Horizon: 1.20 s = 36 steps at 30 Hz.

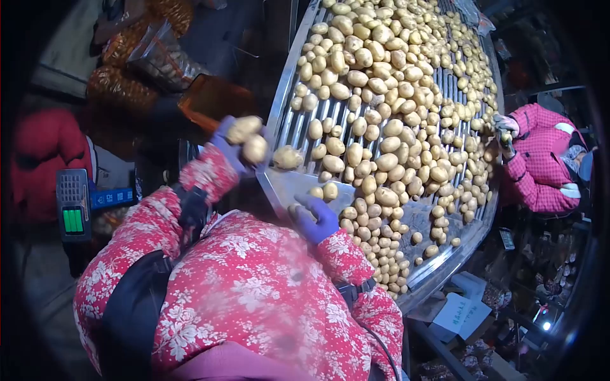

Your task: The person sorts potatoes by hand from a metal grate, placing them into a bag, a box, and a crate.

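My left hand [236,151], in a purple glove, is closed around two potatoes, an upper potato [244,129] and a lower potato [255,150]. It is raised beside the metal edge of the sorting table. My right hand [319,220], gloved the same way, has curled fingers around a dull, blurred potato [295,212] near the table's lower left corner. A single large potato [288,157] lies at the edge between my hands. Two smaller potatoes [323,191] rest on the metal plate [279,185] just beyond my right hand.
Many potatoes [387,89] cover the slatted roller table [298,120]. A co-worker [540,159] in a checked pink jacket stands across it, hands at its far edge. An orange container [216,101] and filled net bags [121,89] are at left, near a digital display [74,204]. Cardboard [462,314] lies lower right.
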{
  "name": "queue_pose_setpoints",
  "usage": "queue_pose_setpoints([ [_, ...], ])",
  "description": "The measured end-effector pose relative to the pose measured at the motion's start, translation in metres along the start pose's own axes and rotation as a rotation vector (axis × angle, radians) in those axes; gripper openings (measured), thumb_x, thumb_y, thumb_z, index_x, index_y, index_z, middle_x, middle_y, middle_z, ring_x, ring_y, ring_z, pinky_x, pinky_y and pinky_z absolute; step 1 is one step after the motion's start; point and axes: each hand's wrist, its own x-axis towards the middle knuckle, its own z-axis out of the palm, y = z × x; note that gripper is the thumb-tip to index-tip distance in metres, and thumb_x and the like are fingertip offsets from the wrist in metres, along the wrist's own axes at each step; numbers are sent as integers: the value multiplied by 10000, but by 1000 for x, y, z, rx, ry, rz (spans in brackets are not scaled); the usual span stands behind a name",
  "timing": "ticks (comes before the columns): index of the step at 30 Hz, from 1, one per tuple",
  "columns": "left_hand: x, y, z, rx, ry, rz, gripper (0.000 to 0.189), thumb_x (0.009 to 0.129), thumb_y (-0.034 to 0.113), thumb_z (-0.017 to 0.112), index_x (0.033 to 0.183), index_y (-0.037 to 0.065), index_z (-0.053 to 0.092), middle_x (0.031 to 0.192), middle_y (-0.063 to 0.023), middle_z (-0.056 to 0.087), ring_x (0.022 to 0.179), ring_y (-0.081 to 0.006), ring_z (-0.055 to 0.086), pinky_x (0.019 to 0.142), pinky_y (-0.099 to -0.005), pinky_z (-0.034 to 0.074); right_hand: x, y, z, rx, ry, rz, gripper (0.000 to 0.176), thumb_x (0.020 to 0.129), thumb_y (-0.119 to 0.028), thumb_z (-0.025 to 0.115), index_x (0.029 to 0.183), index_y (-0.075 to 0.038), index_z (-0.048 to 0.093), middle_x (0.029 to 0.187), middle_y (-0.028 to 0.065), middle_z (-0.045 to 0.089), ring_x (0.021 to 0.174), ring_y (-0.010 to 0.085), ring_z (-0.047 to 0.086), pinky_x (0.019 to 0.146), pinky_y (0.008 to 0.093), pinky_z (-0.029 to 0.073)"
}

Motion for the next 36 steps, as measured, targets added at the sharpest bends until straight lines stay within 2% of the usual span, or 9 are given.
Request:
queue_pose_setpoints([
  [4, 35, 71, -89, -515, 363, 45, 590, 877, 550, 523, 1275, 116, 505, 1255, -174, 545, 1149, -390, 519, 937, -624, 429, 12, 9, -12, -342, 142, -252, 355, 865, -197, 661, 1183, -43, 622, 1108, 165, 651, 1065, 306, 621, 943, 374, 478],
  [8, 77, 93, -156, -16, 709, 216, 614, 873, 540, 542, 1319, 128, 455, 1313, -156, 485, 1201, -359, 482, 1010, -506, 411, 64, 23, -59, -509, 341, -235, 320, 843, -191, 670, 1126, -48, 632, 1073, 165, 657, 998, 324, 634, 894, 393, 497],
  [14, 41, -20, -31, 831, 14, 355, 540, 844, 113, 673, 1346, 102, 475, 1122, -43, 578, 908, -122, 580, 725, -272, 517, 129, 50, -91, -1177, 332, -66, 604, 735, -367, 739, 1276, -185, 541, 1114, 96, 618, 1004, 314, 582, 835, 443, 487],
  [19, 48, -80, 15, 2194, -395, 510, 597, 839, 134, 618, 1407, 159, 435, 1218, -158, 578, 1099, -376, 567, 983, -478, 436, 124, 74, -95, -1115, 397, -274, 590, 710, -313, 736, 1262, -191, 564, 1124, 105, 619, 1028, 338, 569, 874, 450, 478],
  [22, 59, -73, 23, 1953, -394, 334, 640, 829, 89, 565, 1441, 136, 383, 1296, -156, 543, 1181, -369, 535, 1008, -461, 431, 104, 68, -95, -1007, 378, -318, 581, 717, -283, 718, 1268, -162, 577, 1213, 123, 605, 1081, 373, 560, 964, 470, 442],
  [26, 58, -63, 25, 28, -260, -383, 739, 752, 17, 517, 1466, 56, 330, 1353, -224, 485, 1239, -364, 492, 1084, -482, 378, 76, 76, -94, -813, 409, -429, 406, 795, -282, 678, 1169, -131, 638, 1082, 127, 667, 1076, 366, 578, 963, 465, 440],
  [27, 60, -58, 27, -185, -531, -400, 734, 774, 11, 475, 1485, 56, 300, 1368, -226, 478, 1241, -358, 496, 1079, -477, 386, 74, 39, -100, -863, 212, -53, 330, 811, -284, 672, 1090, -109, 660, 986, 116, 677, 954, 360, 615, 874, 455, 482],
  [29, 42, -42, 44, -107, -391, -382, 702, 845, 91, 512, 1499, 52, 259, 1394, -233, 451, 1255, -356, 482, 1076, -495, 384, 86, 70, -112, -667, 706, -499, 266, 773, -249, 672, 939, -43, 649, 782, 146, 614, 690, 329, 608, 622, 454, 484],
  [36, 25, -49, 78, 437, -395, 33, 434, 1034, 261, 359, 1402, 36, 401, 1258, -177, 543, 1123, -287, 587, 918, -438, 537, 106, 41, -158, -1115, 409, 321, 758, 678, -509, 737, 1300, -119, 548, 1134, 183, 642, 1078, 348, 595, 917, 500, 454],
])
